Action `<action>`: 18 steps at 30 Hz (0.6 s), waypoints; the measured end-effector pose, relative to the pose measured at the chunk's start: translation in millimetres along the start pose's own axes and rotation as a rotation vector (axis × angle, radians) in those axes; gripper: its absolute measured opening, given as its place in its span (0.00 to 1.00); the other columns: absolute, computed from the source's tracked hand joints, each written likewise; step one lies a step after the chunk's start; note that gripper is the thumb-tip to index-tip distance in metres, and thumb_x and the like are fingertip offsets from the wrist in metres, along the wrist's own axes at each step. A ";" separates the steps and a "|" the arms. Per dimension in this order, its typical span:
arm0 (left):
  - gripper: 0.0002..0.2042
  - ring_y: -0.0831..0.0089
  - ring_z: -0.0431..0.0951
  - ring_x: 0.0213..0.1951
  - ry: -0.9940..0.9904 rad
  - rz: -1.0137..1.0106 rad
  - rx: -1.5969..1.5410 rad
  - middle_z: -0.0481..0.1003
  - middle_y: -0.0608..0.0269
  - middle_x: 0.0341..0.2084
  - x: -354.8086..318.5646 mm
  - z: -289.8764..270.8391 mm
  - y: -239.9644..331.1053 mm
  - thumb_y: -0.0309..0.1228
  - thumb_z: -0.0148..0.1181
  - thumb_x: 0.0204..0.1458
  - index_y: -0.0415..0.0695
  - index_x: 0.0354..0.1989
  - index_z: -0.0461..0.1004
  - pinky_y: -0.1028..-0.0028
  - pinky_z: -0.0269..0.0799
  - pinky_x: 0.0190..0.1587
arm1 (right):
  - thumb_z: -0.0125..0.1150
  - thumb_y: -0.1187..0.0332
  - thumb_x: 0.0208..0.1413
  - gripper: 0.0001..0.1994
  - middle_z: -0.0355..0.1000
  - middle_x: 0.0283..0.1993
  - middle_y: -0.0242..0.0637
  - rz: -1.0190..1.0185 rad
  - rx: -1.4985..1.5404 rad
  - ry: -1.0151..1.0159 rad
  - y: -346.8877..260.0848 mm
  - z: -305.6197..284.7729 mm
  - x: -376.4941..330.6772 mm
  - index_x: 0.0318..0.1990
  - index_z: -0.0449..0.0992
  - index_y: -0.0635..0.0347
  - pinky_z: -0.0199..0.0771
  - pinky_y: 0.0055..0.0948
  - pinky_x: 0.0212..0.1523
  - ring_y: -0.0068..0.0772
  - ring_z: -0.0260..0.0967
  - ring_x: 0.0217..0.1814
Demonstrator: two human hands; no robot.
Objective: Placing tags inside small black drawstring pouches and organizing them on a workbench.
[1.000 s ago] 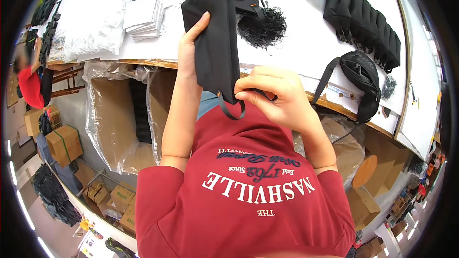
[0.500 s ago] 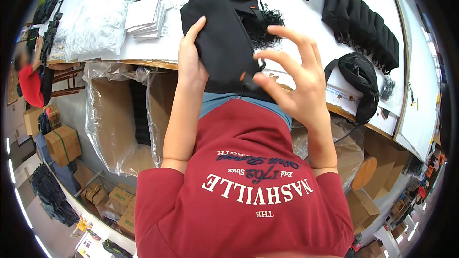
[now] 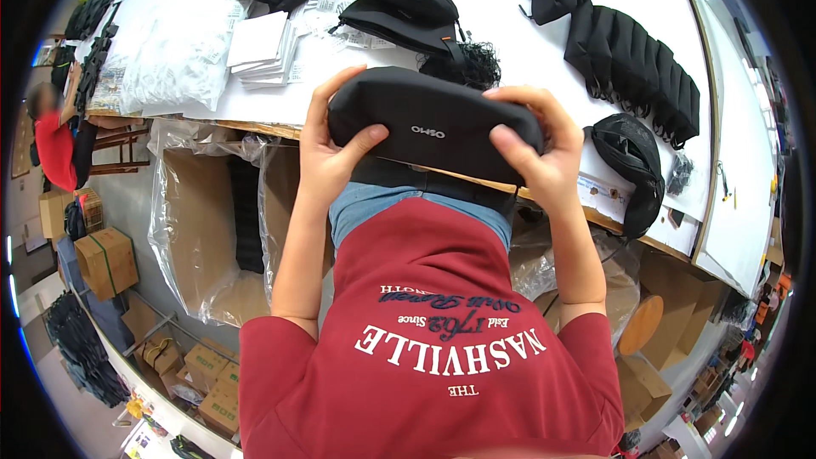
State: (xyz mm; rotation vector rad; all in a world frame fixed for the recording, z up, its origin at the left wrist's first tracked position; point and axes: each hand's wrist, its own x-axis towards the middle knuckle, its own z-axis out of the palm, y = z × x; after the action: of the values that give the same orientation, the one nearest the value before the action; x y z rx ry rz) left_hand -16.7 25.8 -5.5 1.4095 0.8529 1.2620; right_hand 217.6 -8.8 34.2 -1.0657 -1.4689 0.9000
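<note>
A black fabric pouch with small pale lettering on its face is held crosswise over the table's near edge. My left hand grips its left end, thumb on the face and fingers over the far edge. At the other end my right hand has hold of the pouch in a like way. Just beyond it lie a tangle of black cords and another black pouch with an orange tab.
On the white table are a stack of white cards, clear plastic bags, a row of black pouches and a black waist bag. A plastic-lined carton stands below. Another person is at far left.
The pouch has turned from upright to crosswise, its lettered face now showing. My right hand, previously with fingers spread by its corner, has closed on the right end.
</note>
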 end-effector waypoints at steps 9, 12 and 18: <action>0.19 0.70 0.70 0.45 -0.180 0.233 0.017 0.72 0.58 0.44 7.9 -5.6 6.8 0.24 0.64 0.46 0.39 0.48 0.70 0.75 0.63 0.50 | 0.62 0.71 0.49 0.10 0.72 0.34 0.34 -0.045 0.098 -0.037 6.3 -17.8 2.3 0.39 0.77 0.64 0.65 0.21 0.38 0.23 0.67 0.36; 0.08 0.69 0.69 0.41 -0.097 0.254 -0.030 0.75 0.60 0.32 4.6 3.4 -0.2 0.27 0.61 0.49 0.38 0.35 0.74 0.73 0.62 0.48 | 0.60 0.68 0.50 0.10 0.72 0.36 0.38 0.041 0.013 -0.049 -4.0 -31.1 -3.8 0.36 0.78 0.65 0.65 0.24 0.42 0.27 0.68 0.39; 0.21 0.66 0.69 0.41 0.001 0.081 0.035 0.73 0.55 0.32 -9.9 -3.6 -10.1 0.48 0.62 0.48 0.37 0.29 0.74 0.67 0.59 0.50 | 0.64 0.62 0.49 0.13 0.70 0.36 0.30 0.294 -0.068 -0.373 -0.9 -51.4 -5.4 0.42 0.79 0.53 0.64 0.20 0.37 0.21 0.64 0.33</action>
State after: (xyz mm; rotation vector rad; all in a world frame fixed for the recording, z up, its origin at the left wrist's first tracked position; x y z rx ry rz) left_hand -21.0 19.5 -18.0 1.4843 0.8286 1.3148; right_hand 268.4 -14.7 41.3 -1.2327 -1.6809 1.3204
